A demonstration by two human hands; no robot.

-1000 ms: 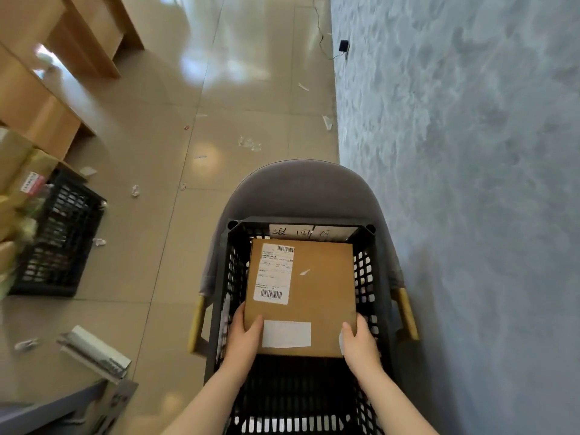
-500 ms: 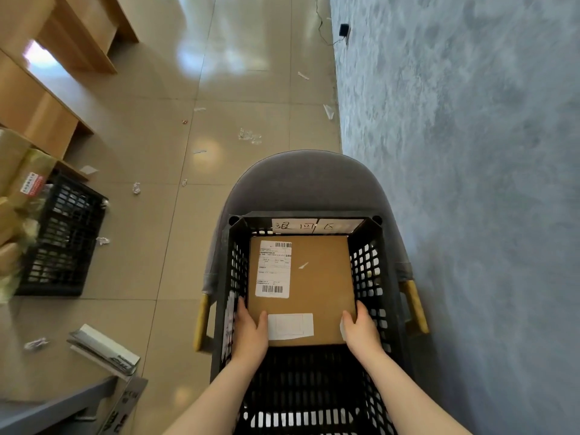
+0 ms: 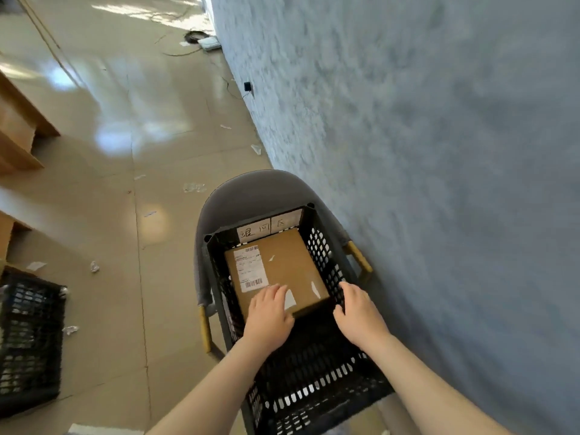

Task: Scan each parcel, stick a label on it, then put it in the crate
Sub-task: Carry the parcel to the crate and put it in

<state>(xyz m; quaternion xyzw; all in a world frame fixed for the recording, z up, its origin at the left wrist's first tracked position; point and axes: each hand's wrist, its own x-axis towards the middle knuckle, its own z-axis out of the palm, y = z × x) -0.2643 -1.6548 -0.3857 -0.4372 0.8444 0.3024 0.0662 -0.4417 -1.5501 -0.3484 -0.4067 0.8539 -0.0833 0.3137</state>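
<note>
Head view: far left on the floor stands a second black crate [image 3: 29,340]. Your left hand [image 3: 270,315] lies flat on the near corner of the cardboard parcel [image 3: 282,271], its grip spread, fingers apart. The parcel rests inside the black crate [image 3: 317,381] on the grey chair [image 3: 251,189]. Your right hand [image 3: 357,315] hovers just beside the parcel's right edge, grip loose, holding nothing.

Parcel [image 3: 282,271]: lay in crate [image 3: 326,387], far end.
Crate: sat on chair [image 3: 251,189].
Wall [image 3: 439,152]: right of chair.
</note>
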